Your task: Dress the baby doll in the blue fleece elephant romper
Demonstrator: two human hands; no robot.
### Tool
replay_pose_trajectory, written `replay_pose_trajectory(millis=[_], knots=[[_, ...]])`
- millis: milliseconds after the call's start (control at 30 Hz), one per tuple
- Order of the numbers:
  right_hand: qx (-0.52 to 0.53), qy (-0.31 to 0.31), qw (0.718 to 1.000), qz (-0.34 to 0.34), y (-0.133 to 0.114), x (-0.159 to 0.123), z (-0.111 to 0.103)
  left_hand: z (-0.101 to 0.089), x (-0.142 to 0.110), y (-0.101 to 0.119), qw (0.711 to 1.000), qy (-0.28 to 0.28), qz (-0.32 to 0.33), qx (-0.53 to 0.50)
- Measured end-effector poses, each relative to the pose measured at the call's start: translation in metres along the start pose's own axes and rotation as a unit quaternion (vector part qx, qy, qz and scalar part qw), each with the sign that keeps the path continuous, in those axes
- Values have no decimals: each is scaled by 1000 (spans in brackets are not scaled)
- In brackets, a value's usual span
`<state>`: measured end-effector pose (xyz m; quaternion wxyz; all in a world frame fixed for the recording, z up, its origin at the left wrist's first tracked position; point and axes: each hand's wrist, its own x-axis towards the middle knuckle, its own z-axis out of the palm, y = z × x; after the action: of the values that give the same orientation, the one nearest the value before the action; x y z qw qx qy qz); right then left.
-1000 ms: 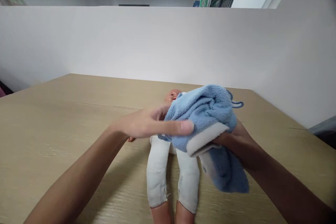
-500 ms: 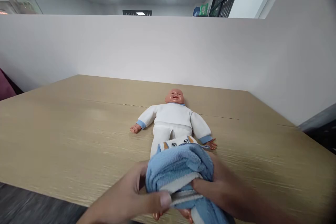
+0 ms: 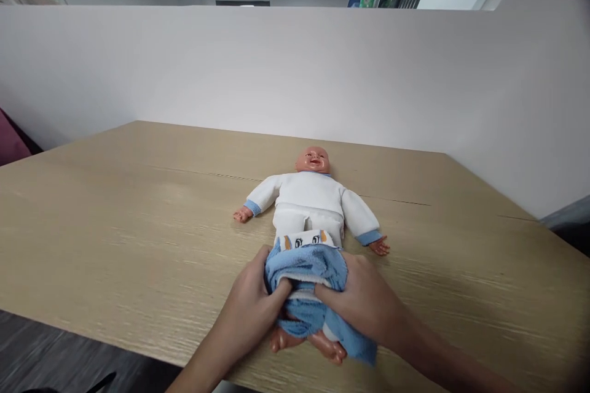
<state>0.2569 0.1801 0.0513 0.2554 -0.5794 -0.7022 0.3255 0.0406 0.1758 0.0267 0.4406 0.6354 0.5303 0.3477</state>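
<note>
Left hand (image 3: 251,301) and right hand (image 3: 364,295) curled round bunched blue-and-white terry garment (image 3: 308,267), thumbs tucked into its opening, over the legs of smiling baby doll (image 3: 310,193), lying face-up on wood-grain tabletop (image 3: 138,221).

One doll (image 3: 310,190), one garment (image 3: 308,262), one table (image 3: 138,245); left hand (image 3: 252,299), right hand (image 3: 364,298): two.

On my feed, a fluffy blue garment (image 3: 306,261) with white trim and printed eyes sits bunched over the legs of a doll (image 3: 310,190). The doll lies face up on the worktop (image 3: 138,227), arms spread, in white clothes with blue cuffs, feet bare.
</note>
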Motion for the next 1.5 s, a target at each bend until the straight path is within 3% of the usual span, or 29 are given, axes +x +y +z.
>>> replay_pose_trajectory(millis=[133, 233, 400, 500, 600, 767, 900, 1100, 1267, 1500], knots=[[-25, 60, 998, -16, 9, 21, -2, -5, 27, 10, 997, -1, 8, 82], [-24, 40, 999, -12, 9, 32, -12, -13, 35, 19, 994, -27, 5, 105], [-21, -27, 999, -21, -17, 12, -24, -26, 11, 24, 998, -53, -2, 46], [-28, -74, 997, -26, -29, -5, -18, -27, -10, 12, 997, -78, 4, -2], [-62, -92, 994, -19, -26, -10, -8, -23, -22, -6, 994, -104, -24, 16], [-106, -78, 991, -34, -14, -5, 3, -16, -25, -17, 988, -98, -46, 111], [-125, -83, 989, -13, -17, -9, 5, -15, -25, -18, 987, -98, -19, 125], [-46, -74, 996, -36, -16, -14, 7, -9, -38, -31, 995, -86, 14, 56], [31, -55, 997, -40, -12, -10, 4, -2, -39, -24, 997, -18, 24, -76], [50, -17, 992, -112, -6, 9, 5, -11, -20, -10, 999, -5, 33, -31]])
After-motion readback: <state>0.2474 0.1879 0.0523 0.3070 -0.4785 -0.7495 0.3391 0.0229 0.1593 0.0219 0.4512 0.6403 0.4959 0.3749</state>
